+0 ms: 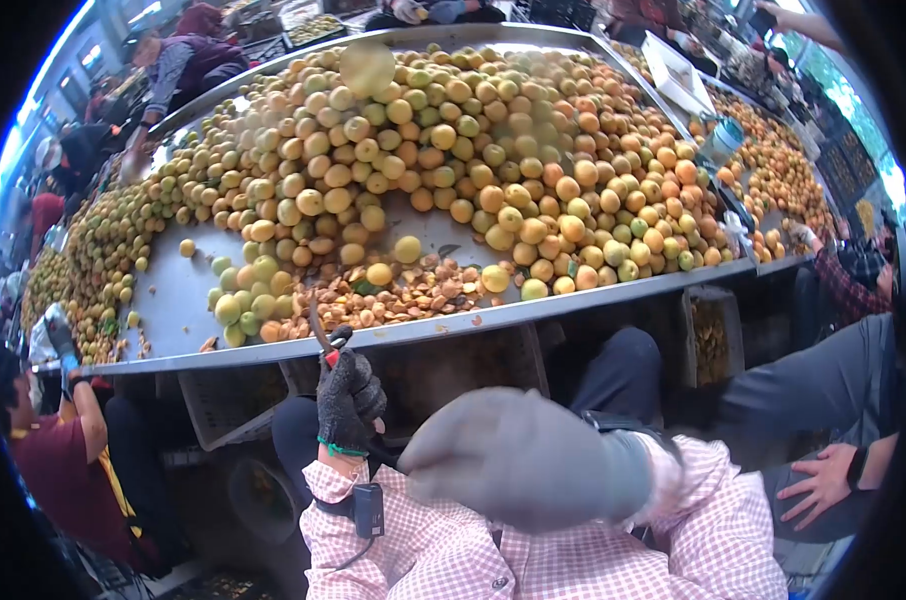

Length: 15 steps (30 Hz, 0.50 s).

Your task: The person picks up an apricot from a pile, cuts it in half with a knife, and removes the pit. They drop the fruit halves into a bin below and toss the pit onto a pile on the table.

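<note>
Left hand (350, 405): gloved and wrapped around a curved-bladed tool (317, 322), which points up towards the tabletop (178, 285); grip it firmly, edge away from your other wrist.
Right hand (518, 460): gloved and blurred, close to your body; you cannot tell whether it holds anything, so stay clear of the tool.
Brown pieces (423, 292): heaped along the near rim.
Round fruit (433, 135): banked behind and on 2 sides; draw from the lowest edge.

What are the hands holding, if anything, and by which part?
Left hand: a curved-bladed tool, gripped at the handle end, where red shows; blade clear of the fist. Right hand: blurred, can't tell if it holds anything.
</note>
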{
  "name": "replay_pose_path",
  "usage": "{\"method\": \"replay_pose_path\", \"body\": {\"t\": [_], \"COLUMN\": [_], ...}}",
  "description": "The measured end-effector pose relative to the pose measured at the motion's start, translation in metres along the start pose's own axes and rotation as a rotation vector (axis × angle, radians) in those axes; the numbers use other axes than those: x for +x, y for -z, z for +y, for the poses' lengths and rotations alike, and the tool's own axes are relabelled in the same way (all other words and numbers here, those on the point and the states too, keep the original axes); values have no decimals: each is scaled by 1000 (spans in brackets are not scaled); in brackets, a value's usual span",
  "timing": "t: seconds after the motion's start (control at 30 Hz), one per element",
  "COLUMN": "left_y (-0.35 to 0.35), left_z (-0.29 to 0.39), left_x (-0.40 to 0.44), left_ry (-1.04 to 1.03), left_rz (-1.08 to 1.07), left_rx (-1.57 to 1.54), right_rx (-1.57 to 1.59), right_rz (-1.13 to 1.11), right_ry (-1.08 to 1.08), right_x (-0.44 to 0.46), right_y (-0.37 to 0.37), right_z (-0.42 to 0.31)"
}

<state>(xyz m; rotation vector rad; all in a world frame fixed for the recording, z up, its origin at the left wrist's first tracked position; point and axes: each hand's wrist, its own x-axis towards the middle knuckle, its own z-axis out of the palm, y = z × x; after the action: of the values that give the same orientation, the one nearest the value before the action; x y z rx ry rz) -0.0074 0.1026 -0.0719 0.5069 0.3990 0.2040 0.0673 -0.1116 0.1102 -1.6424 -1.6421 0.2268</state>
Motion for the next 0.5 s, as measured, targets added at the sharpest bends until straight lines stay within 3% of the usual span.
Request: {"method": "replay_pose_path", "body": {"t": [0.1, 0.23, 0.27, 0.5], "left_y": [-23, -67, -35, -23], "left_z": [0, 3, -3, -8], "left_x": [0, 1, 4, 14], "left_ry": [-56, -46, -39, 11], "left_rz": [35, 34, 13, 60], "left_rx": [112, 152, 182, 197], "right_rx": [-149, -305, -355, -684], "right_rz": [-191, -213, -226, -284], "right_ry": [194, 6, -35, -193], "right_x": [33, 33, 25, 47], "right_y": [18, 29, 26, 28], "right_z": [-42, -22, -17, 22]}}
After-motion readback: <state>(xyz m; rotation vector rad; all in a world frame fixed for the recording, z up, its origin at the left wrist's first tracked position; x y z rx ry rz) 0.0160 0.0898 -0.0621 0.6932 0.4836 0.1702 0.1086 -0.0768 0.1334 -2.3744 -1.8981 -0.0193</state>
